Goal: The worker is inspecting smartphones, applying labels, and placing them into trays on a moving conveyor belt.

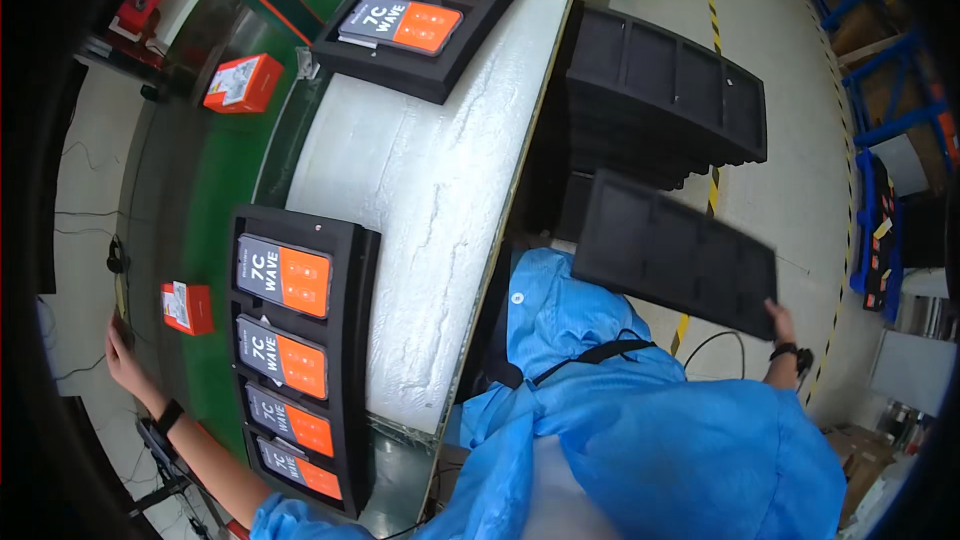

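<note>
My right hand [783, 324] grips the corner of a black compartment tray [672, 252], held tilted at my right side. The tray's compartments look empty, and its edges are slightly blurred. My left hand [126, 365] is stretched out over the far side of the green conveyor belt [215, 380], holding nothing, its fingers extended. Between my arms, on a white worktop [425, 200], lies another black tray [358, 340] with several flat phone-like devices [284, 275] in its slots, their fronts grey and orange. A similar filled tray [420, 75] lies farther up the worktop.
Small orange boxes [243, 83] with white labels sit on the belt. A tall stack of black trays [670, 70] stands right of the worktop edge. Yellow-black tape [712, 0] marks the floor. Blue racks [885, 90] stand at the far right.
</note>
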{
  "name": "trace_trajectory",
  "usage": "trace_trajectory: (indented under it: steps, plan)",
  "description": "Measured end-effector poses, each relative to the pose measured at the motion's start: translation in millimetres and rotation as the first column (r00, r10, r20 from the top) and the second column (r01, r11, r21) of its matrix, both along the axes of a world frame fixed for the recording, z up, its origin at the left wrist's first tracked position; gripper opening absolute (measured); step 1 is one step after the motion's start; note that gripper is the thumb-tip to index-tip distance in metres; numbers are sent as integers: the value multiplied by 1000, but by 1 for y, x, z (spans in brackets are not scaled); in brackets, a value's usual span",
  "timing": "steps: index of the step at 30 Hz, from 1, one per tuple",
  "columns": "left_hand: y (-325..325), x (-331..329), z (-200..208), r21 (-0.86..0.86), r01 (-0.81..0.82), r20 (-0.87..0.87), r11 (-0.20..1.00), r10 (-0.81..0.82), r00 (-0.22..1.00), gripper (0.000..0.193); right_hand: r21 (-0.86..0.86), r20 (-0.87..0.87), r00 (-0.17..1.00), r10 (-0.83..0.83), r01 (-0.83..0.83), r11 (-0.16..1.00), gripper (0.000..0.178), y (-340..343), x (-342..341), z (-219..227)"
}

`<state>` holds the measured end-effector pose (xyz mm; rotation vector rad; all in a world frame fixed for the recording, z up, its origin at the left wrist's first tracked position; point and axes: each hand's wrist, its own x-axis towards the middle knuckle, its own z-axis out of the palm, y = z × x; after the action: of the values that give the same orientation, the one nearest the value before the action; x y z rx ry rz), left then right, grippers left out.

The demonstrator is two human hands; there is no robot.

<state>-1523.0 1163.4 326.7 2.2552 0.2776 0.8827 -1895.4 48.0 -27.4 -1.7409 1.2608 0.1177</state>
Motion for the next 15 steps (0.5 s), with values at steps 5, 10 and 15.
trace_trajectory:
  steps: [5,10,15]
  plan:
    - [-50,31,-20,17,60,-45,998,-60,997,39,175,-61,994,-95,104,979,46,31,-2,-135]
    - [-48,-6,-21,19,-59,-63,998,60,996,36,-74,-26,998,60,-62,995,38,65,103,-254]
    - [-127,-116,-35,-75,-309,-172,948,293,940,34,-158,-31,945,325,-326,932,70,99,196,-278]
